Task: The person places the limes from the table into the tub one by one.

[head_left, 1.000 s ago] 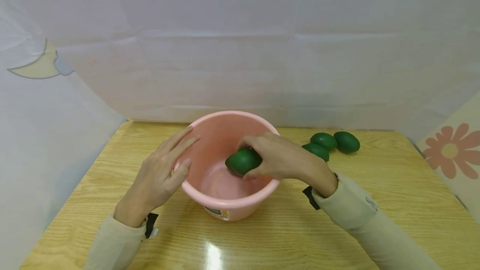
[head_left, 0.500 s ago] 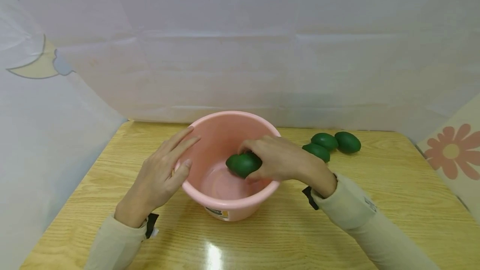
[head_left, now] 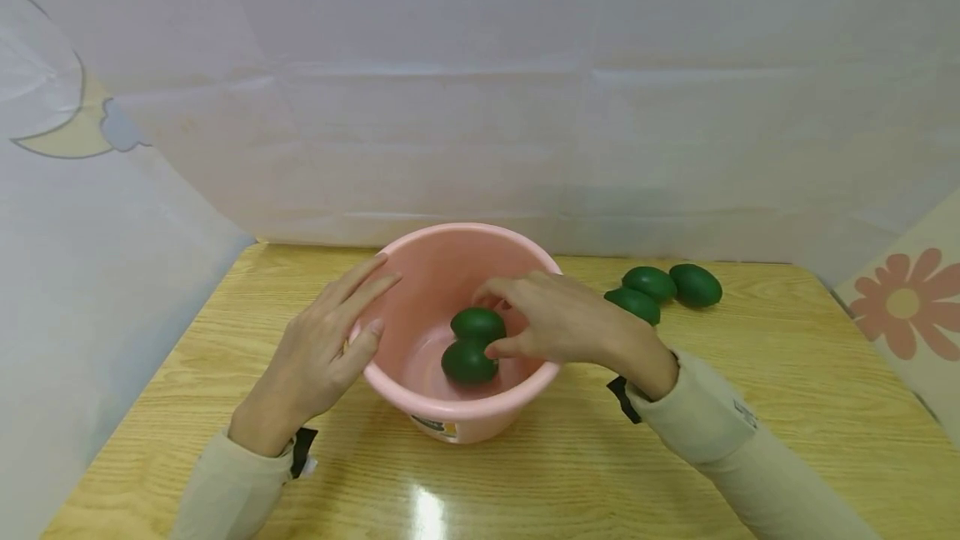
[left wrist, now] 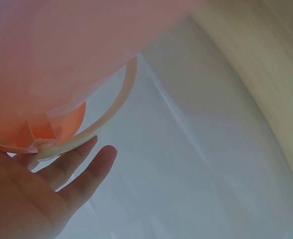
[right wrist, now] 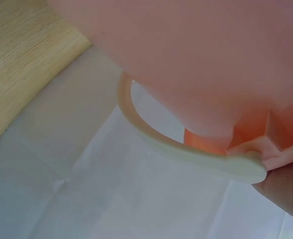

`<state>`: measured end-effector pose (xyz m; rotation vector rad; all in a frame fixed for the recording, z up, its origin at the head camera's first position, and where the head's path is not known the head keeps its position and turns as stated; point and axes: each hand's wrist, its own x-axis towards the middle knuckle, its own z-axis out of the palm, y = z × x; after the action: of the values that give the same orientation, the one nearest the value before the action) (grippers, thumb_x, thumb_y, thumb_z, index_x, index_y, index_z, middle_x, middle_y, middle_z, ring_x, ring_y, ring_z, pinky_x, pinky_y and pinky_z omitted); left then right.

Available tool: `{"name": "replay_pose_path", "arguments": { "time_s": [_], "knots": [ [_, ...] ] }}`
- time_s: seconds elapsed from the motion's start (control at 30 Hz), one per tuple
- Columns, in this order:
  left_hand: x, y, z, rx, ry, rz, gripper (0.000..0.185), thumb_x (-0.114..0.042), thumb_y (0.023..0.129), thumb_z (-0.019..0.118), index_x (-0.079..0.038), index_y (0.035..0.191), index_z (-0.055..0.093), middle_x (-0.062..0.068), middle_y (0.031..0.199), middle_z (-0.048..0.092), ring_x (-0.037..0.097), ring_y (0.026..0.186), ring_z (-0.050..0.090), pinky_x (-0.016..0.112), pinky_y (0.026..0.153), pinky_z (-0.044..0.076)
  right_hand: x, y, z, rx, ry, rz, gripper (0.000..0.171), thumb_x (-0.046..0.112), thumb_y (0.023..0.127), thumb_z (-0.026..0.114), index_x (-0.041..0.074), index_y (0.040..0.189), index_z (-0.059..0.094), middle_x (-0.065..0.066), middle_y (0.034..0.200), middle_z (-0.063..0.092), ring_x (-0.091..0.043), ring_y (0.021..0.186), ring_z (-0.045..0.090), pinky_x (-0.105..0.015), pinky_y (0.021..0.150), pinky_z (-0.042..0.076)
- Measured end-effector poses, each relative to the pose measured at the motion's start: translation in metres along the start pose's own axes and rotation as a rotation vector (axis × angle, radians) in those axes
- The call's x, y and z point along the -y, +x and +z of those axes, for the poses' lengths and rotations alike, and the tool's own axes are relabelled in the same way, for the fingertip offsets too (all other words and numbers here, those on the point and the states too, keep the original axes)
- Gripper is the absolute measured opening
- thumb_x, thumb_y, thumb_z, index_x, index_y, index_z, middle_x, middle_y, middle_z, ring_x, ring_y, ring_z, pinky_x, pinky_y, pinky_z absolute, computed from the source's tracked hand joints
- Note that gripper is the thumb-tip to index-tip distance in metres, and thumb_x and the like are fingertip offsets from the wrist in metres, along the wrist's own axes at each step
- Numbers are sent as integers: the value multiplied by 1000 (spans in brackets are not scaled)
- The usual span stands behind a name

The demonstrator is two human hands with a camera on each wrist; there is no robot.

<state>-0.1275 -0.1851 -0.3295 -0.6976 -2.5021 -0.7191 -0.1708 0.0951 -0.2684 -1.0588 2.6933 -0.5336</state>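
The right hand (head_left: 558, 325) hung over the right rim of the pink bowl (head_left: 420, 257), its grip released, fingers loosely spread and holding nothing, fingertips just beside the upper of two green fruits (head_left: 477, 324). The second fruit (head_left: 468, 362) lay touching the first, both on the bowl's floor. The left hand (head_left: 318, 352) rested against the bowl's left rim with straight fingers, grip relaxed, thumb on the outer wall. Both wrist views showed only the bowl's pink wall and its pale handle (left wrist: 114, 112) close up. The bowl stood mid-desk (head_left: 787, 407). Three more green fruits (head_left: 663, 288) lay clustered on the desk to the bowl's right, well apart from it. A white backdrop (head_left: 480, 82) hung behind.
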Motion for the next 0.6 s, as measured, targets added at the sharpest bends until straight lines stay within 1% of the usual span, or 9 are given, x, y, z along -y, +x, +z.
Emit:
{"name": "replay_pose_path", "arguments": {
  "time_s": [0.1, 0.23, 0.4, 0.5, 0.6],
  "knots": [
    [0, 0, 0, 1, 0, -3, 52, -21, 93, 49, -18, 145, 52, 2, 157, 40, 29, 140, 45, 59, 90, 50, 0, -1, 1, -24, 8, -12, 43, 36, 84, 78, 21, 122, 64, 9, 115, 69, -9, 107, 63, -35, 95, 50],
    [0, 0, -1, 5, 0, -5, 52, -21, 93, 49, -18, 145, 52, 2, 157, 40, 30, 140, 45, 59, 90, 51, -2, -2, 2, -60, 35, -20, 43, 36, 88, 74, 21, 126, 62, 11, 120, 67, -8, 112, 62, -33, 98, 49],
    [0, 0, 0, 7, -4, -5, 52, -22, 93, 48, -18, 146, 51, 2, 158, 40, 30, 140, 44, 60, 92, 49, -4, -7, 2, -119, 86, -23, 43, 32, 89, 73, 20, 129, 61, 9, 125, 66, -12, 121, 60, -37, 103, 48],
    [0, 0, -1, 7, -7, -4, 53, -21, 94, 48, -18, 146, 50, 2, 158, 40, 30, 140, 44, 61, 93, 49, -5, -11, 0, -148, 117, -9, 44, 32, 89, 74, 21, 130, 60, 8, 127, 65, -13, 123, 60, -39, 103, 48],
    [-1, 1, -1, 4, -7, 0, 53, -21, 93, 48, -18, 146, 51, 2, 157, 40, 30, 140, 45, 61, 92, 49, -7, -14, -3, -183, 144, -14, 44, 30, 88, 74, 20, 129, 61, 6, 128, 65, -15, 123, 59, -40, 102, 49]
  ]
}}
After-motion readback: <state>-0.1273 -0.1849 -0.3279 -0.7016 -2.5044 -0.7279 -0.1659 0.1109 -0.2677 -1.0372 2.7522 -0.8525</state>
